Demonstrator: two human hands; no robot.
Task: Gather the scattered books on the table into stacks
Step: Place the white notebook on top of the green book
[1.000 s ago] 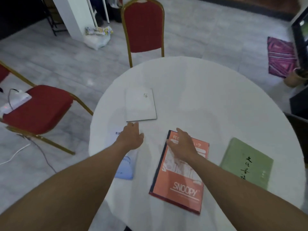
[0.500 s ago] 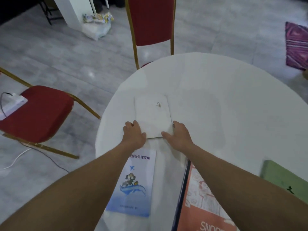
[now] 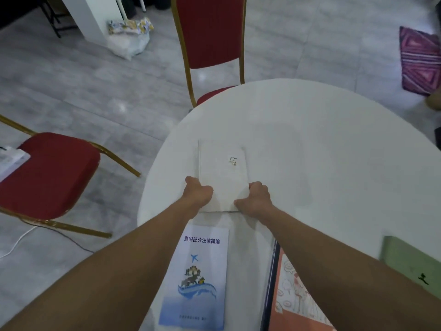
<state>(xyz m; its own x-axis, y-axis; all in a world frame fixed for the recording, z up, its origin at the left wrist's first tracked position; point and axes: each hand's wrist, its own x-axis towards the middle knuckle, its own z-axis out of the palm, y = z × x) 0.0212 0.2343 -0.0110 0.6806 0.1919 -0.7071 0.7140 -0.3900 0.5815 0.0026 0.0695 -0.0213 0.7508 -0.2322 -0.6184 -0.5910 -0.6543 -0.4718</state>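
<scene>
At the near edge of the round white counter (image 3: 322,144), three books are laid flat. A blue-and-white booklet (image 3: 202,278), printed with a plane and a whale-shaped illustration, is positioned between the two forearms. Just to its right, an orange book (image 3: 296,304) with a dark spine is partly covered by the right forearm and cut off by the lower frame edge. Further right, a green book (image 3: 405,259) is seen near the counter's rim, also partly hidden by the arm.

Beyond the booklet, a white book (image 3: 223,170) bearing a small emblem is found on the left part of the counter. It is gripped at its near corners: the left hand (image 3: 198,192) is closed on the near-left edge, and the right hand (image 3: 256,199) is closed on the near-right edge, with the thumb laid on the cover. Whether the book is lifted clear of the surface cannot be told.

Past the counter, a red chair (image 3: 212,32) with a gold frame is pushed against the far rim. A second red chair (image 3: 47,173) is placed on the grey tiled floor (image 3: 95,91) to the left. A plastic bag (image 3: 128,41) is seen by a white pillar, and a purple patterned mat (image 3: 420,60) is laid at far right.
</scene>
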